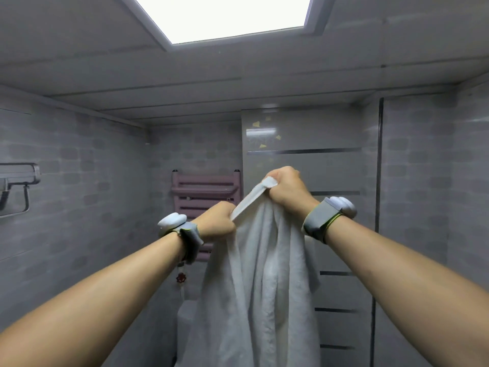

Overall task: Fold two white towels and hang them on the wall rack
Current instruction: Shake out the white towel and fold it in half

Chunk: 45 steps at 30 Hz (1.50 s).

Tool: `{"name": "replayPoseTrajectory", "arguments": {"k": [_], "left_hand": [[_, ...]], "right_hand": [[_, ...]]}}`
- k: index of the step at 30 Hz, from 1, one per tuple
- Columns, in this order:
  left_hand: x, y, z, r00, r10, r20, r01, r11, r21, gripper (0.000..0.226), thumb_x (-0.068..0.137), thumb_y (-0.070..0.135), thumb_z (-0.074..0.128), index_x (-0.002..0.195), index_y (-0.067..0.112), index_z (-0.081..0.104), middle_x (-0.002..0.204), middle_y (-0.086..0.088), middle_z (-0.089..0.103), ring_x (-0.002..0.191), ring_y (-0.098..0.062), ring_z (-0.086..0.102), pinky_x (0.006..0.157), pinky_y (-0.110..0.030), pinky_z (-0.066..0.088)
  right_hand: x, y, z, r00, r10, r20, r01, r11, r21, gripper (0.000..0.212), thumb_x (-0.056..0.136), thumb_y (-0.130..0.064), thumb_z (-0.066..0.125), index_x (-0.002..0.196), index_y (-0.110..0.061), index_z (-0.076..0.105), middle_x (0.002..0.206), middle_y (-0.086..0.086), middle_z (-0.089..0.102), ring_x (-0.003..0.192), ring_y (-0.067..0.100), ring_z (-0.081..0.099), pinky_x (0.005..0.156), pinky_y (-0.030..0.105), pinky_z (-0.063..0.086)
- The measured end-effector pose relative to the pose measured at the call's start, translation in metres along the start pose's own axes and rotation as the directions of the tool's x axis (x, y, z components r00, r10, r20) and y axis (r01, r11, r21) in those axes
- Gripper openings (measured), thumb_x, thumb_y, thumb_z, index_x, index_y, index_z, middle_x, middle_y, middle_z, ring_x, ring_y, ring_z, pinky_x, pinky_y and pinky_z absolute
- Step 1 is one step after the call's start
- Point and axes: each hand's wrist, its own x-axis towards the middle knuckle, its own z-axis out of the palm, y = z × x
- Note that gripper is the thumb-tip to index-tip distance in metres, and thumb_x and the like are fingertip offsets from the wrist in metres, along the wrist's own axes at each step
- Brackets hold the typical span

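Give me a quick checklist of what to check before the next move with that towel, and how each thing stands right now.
1. Left hand gripping the towel's top edge: ok.
2. Right hand gripping the same edge: ok.
3. White towel spread flat for folding: not ok, it hangs bunched between the hands.
4. Towel bottom off the floor: cannot tell, it runs out of view.
5. Pink wall rack has a free rail: ok for the upper rails; the lower part is hidden.
6. Second towel located: cannot tell, none in view.

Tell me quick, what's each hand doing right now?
Left hand: closed, fingers gripping the white towel's top edge.
Right hand: closed on the same edge, held higher.
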Motion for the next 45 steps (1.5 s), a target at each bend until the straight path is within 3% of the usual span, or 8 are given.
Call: {"name": "replayPoseTrajectory", "arguments": {"k": [5,12,16,22,27,37,41,45], "left_hand": [[-0.019,-0.080,0.005,0.978,-0.202,-0.054,0.201,0.979,-0.015,0.014,0.071,0.011,0.047,0.059,0.016,0.046,0.060,-0.006,0.049,0.051,-0.019,0.048,0.047,-0.033,0.043],[0.005,-0.020,0.005,0.978,0.016,-0.207,-0.058,0.979,-0.197,0.036,0.083,0.038,0.049,0.061,0.010,0.046,0.063,-0.005,0.033,0.061,-0.014,0.030,0.054,-0.030,0.024],[0.022,0.012,0.002,0.968,0.084,-0.238,-0.128,0.976,-0.177,0.041,0.092,0.032,0.063,0.059,0.010,0.053,0.058,0.000,0.035,0.053,-0.007,0.027,0.045,-0.023,0.020],[0.007,0.009,-0.006,0.984,0.142,-0.112,-0.154,0.982,-0.105,0.018,0.079,0.014,0.063,0.064,0.005,0.056,0.061,0.003,0.043,0.054,-0.007,0.034,0.052,-0.027,0.029],[-0.012,-0.039,0.005,0.998,-0.023,-0.057,0.029,0.992,0.119,0.015,0.072,0.004,0.051,0.066,0.017,0.047,0.067,0.004,0.054,0.063,-0.016,0.048,0.051,-0.027,0.034],[-0.028,-0.120,-0.010,0.966,-0.193,-0.170,0.181,0.980,-0.083,0.022,0.058,0.016,0.052,0.077,0.015,0.061,0.067,-0.004,0.068,0.056,-0.021,0.058,0.053,-0.036,0.052],[-0.037,-0.142,-0.019,0.951,-0.264,-0.161,0.282,0.954,0.102,0.009,0.070,0.012,0.061,0.064,0.018,0.064,0.067,0.001,0.068,0.068,-0.020,0.064,0.059,-0.026,0.048],[-0.034,-0.135,-0.012,0.955,-0.229,-0.187,0.235,0.972,0.009,0.033,0.083,0.023,0.060,0.055,0.006,0.053,0.056,0.001,0.043,0.055,-0.014,0.038,0.052,-0.028,0.032]], "right_hand": [[0.018,0.029,-0.026,0.988,0.108,-0.108,-0.111,0.993,-0.023,0.018,0.076,-0.014,0.060,0.065,0.000,0.061,0.058,0.007,0.046,0.059,0.020,0.039,0.053,0.029,0.035],[-0.012,0.000,-0.006,0.962,-0.038,0.269,-0.024,0.974,0.224,0.027,0.074,-0.016,0.086,0.097,-0.005,0.077,0.079,0.005,0.071,0.064,0.002,0.052,0.059,0.015,0.043],[-0.025,-0.009,0.011,0.908,-0.111,0.403,0.013,0.971,0.239,0.020,0.072,-0.015,0.085,0.084,-0.004,0.074,0.066,0.002,0.061,0.057,0.009,0.047,0.051,0.024,0.038],[-0.012,0.005,0.007,0.981,0.038,0.191,-0.052,0.996,0.072,0.015,0.081,-0.011,0.073,0.067,-0.007,0.068,0.059,0.003,0.049,0.056,0.015,0.042,0.051,0.026,0.035],[0.001,0.012,0.003,0.991,0.133,0.006,-0.133,0.991,-0.011,0.021,0.081,-0.015,0.070,0.062,-0.012,0.063,0.059,0.000,0.052,0.066,0.021,0.050,0.058,0.027,0.040],[0.010,0.033,-0.003,0.946,0.282,-0.158,-0.289,0.957,-0.019,0.022,0.079,-0.021,0.072,0.068,-0.004,0.065,0.071,0.010,0.061,0.081,0.036,0.064,0.066,0.030,0.043],[0.008,0.040,-0.008,0.933,0.313,-0.181,-0.321,0.947,-0.015,0.023,0.079,-0.022,0.071,0.068,-0.002,0.066,0.072,0.010,0.063,0.078,0.036,0.063,0.065,0.028,0.042],[0.006,0.038,-0.002,0.951,0.307,-0.040,-0.309,0.947,-0.087,0.021,0.078,-0.015,0.069,0.059,-0.010,0.063,0.061,0.005,0.056,0.066,0.026,0.053,0.060,0.027,0.041]]}}
